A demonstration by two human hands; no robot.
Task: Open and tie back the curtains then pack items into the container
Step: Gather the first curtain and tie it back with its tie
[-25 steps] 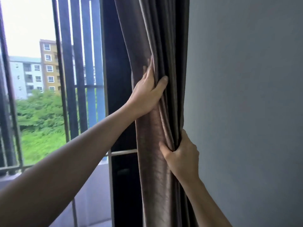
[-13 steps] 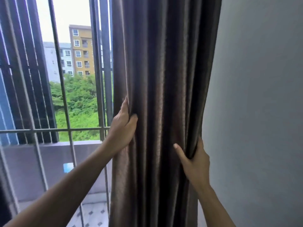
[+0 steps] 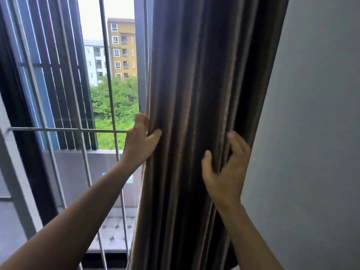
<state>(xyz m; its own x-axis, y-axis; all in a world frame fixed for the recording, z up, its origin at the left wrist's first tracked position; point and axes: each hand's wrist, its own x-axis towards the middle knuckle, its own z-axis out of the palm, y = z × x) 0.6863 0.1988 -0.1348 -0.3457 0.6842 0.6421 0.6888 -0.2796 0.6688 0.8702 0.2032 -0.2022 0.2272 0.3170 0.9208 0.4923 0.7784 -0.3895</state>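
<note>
While the brown curtain (image 3: 191, 84) hangs in gathered folds, the person's left hand (image 3: 140, 142) grips its left edge, thumb on the front and fingers wrapped behind; the right hand (image 3: 227, 168) grasps a bunch of folds at the curtain's other side, slightly lower, fingers curled into the cloth; a grey wall (image 3: 311, 133) lies just right of the right hand; left of the left hand stand metal window bars (image 3: 109, 84), with a tiled balcony floor (image 3: 115, 230) below and trees (image 3: 116, 100) beyond.

Two hands of mine: left hand (image 3: 139, 145), right hand (image 3: 226, 172). One curtain (image 3: 204, 94). Two buildings: yellow building (image 3: 121, 47), white building (image 3: 95, 59).
</note>
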